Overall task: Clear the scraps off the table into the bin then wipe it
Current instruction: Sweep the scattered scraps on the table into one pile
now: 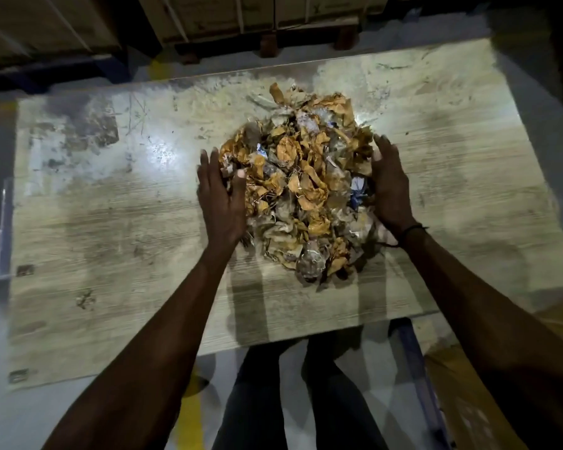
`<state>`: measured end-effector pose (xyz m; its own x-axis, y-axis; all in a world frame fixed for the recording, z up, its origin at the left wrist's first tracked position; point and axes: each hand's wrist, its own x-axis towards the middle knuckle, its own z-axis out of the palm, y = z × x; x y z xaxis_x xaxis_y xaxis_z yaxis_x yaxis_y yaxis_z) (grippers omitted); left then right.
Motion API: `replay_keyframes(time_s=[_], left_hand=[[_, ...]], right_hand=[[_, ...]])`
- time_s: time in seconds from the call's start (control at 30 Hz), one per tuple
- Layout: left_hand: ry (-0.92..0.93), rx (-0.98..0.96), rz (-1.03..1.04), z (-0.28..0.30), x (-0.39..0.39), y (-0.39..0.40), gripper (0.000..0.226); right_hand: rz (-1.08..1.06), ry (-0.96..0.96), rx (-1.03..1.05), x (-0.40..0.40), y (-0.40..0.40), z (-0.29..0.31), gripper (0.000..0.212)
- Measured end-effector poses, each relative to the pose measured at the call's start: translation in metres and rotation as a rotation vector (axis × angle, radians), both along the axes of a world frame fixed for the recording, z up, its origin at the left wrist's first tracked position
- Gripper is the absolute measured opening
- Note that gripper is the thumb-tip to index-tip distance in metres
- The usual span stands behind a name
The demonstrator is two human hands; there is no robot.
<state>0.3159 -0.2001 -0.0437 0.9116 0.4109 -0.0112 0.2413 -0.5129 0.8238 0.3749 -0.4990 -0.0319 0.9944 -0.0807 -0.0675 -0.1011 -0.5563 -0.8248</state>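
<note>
A heap of scraps (301, 183), crumpled brown paper with bits of clear plastic and blue-white pieces, lies in the middle of the pale, stained wooden table (117, 222). My left hand (220, 196) presses flat against the heap's left side, fingers apart, thumb resting on the scraps. My right hand (392, 186) is cupped against the heap's right side, a dark band on its wrist. Neither hand has lifted anything. No bin is in view.
Strapped cartons on pallets (241, 17) stand beyond the table's far edge. A cardboard box (488, 394) sits on the floor at the lower right beside a blue frame bar (416, 368). My legs (290, 401) stand at the near edge. A clear plastic piece (4, 228) hangs off the table's left side.
</note>
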Motion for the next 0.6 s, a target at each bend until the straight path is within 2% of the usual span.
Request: replay_keyframes(time_s=[0.1,0.23,0.33,0.47,0.6], left_hand=[[0.034,0.019,-0.045,-0.007,-0.022,-0.028,0.08],[0.094,0.072,-0.011,-0.012,-0.03,-0.063,0.089],[0.051,0.027,0.07,-0.006,-0.031,-0.069,0.092],[-0.063,0.079,0.103,0.011,-0.036,-0.076,0.072],[0.02,0.226,-0.124,0.013,-0.035,-0.098,0.066]], right_hand=[[0.012,0.02,0.033,-0.029,0.014,-0.003,0.091],[0.042,0.024,-0.069,-0.046,0.046,-0.01,0.095],[-0.013,0.013,-0.069,-0.049,0.052,-0.004,0.1],[-0.045,-0.159,-0.088,-0.051,0.05,0.011,0.087],[0.197,-0.12,-0.284,-0.062,0.068,0.009,0.076]])
